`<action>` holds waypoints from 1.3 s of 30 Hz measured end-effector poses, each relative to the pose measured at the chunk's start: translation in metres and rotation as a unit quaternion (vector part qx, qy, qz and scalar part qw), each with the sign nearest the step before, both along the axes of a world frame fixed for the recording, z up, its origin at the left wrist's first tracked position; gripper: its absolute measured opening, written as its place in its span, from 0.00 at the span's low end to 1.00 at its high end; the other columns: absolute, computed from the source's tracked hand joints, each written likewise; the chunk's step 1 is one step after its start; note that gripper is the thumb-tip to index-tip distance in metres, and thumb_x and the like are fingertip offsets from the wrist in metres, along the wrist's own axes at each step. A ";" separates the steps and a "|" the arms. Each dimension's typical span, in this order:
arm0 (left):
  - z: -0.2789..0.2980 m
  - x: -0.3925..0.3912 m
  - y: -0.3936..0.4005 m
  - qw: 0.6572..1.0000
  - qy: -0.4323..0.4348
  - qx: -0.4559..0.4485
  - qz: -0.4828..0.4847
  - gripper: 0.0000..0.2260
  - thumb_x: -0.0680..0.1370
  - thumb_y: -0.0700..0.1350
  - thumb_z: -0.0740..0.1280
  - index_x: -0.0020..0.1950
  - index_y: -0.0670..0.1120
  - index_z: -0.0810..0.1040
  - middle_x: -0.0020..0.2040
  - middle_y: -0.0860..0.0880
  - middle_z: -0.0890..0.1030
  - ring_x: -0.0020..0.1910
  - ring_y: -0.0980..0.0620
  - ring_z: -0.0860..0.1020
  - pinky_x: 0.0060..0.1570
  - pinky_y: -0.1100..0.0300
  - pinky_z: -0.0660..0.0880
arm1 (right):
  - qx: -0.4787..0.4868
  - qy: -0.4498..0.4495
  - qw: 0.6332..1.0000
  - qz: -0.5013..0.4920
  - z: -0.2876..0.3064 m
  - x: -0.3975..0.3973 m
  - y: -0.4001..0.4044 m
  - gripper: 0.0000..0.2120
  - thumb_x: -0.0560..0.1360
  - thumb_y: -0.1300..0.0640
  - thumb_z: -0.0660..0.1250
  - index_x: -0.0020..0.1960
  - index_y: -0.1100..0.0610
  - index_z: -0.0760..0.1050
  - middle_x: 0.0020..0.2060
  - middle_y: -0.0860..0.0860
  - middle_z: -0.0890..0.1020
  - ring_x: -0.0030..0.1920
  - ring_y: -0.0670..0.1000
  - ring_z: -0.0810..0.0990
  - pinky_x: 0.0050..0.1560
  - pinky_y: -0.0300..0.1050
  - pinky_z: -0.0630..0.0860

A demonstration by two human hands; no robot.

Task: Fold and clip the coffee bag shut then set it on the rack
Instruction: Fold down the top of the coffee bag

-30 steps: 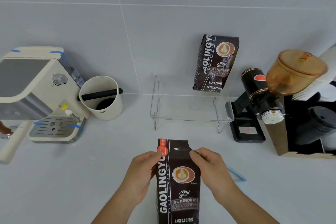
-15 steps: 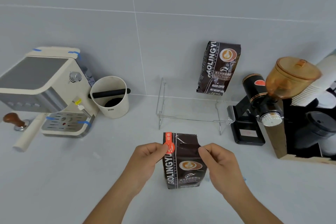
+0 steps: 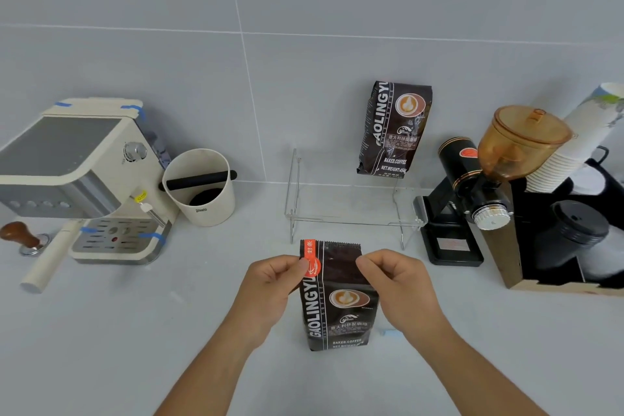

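A black coffee bag (image 3: pixel 339 307) with a latte picture and an orange seal strip stands upright on the grey counter in front of me. My left hand (image 3: pixel 270 284) pinches its top left corner at the orange strip. My right hand (image 3: pixel 395 280) pinches the top right corner. The bag's top edge is flat and upright, unfolded. A light blue clip (image 3: pixel 390 333) lies on the counter to the bag's right, mostly hidden under my right wrist. The clear acrylic rack (image 3: pixel 351 219) stands behind the bag, with a second identical coffee bag (image 3: pixel 393 130) upright on its right end against the wall.
A cream espresso machine (image 3: pixel 84 176) and a tamper (image 3: pixel 23 238) sit at the left, a white knock box (image 3: pixel 202 186) beside them. A black grinder (image 3: pixel 472 192) with an amber hopper, stacked paper cups (image 3: pixel 574 149) and black lids (image 3: pixel 574 233) fill the right.
The bag went from lying tilted toward me to standing upright on the counter. Both hands kept their pinch on its top corners. My view shifted slightly, showing more of the left side.
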State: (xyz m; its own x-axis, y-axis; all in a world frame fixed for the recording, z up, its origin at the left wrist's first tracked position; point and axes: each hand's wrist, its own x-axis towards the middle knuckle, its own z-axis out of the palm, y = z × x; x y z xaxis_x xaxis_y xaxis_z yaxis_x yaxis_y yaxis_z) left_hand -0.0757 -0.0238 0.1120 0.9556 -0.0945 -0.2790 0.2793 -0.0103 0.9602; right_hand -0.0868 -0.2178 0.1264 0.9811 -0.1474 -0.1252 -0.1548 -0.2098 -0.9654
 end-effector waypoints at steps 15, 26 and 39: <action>0.008 0.000 0.002 0.996 -0.051 0.066 0.034 0.19 0.73 0.37 0.72 0.60 0.52 0.77 0.37 0.48 0.88 0.40 0.53 0.85 0.46 0.63 0.77 | 0.011 0.004 1.000 -0.007 0.002 -0.003 -0.010 0.12 0.72 0.62 0.73 0.43 0.44 0.82 0.35 0.45 0.88 0.32 0.40 0.82 0.34 0.31 0.75; 0.014 -0.001 0.007 0.915 -0.259 0.305 -0.045 0.08 0.73 0.46 0.71 0.51 0.52 0.84 0.42 0.57 0.84 0.49 0.59 0.79 0.50 0.68 0.75 | -0.167 -0.056 0.981 0.077 0.008 0.003 -0.007 0.12 0.71 0.58 0.75 0.39 0.41 0.81 0.35 0.39 0.84 0.43 0.34 0.81 0.41 0.24 0.74; 0.025 0.012 0.005 0.903 -0.265 0.306 -0.143 0.04 0.75 0.44 0.70 0.47 0.50 0.84 0.41 0.57 0.83 0.43 0.58 0.79 0.43 0.70 0.74 | -0.259 -0.184 0.933 0.168 0.007 0.006 -0.005 0.04 0.74 0.61 0.71 0.41 0.54 0.80 0.36 0.37 0.76 0.42 0.43 0.77 0.40 0.27 0.70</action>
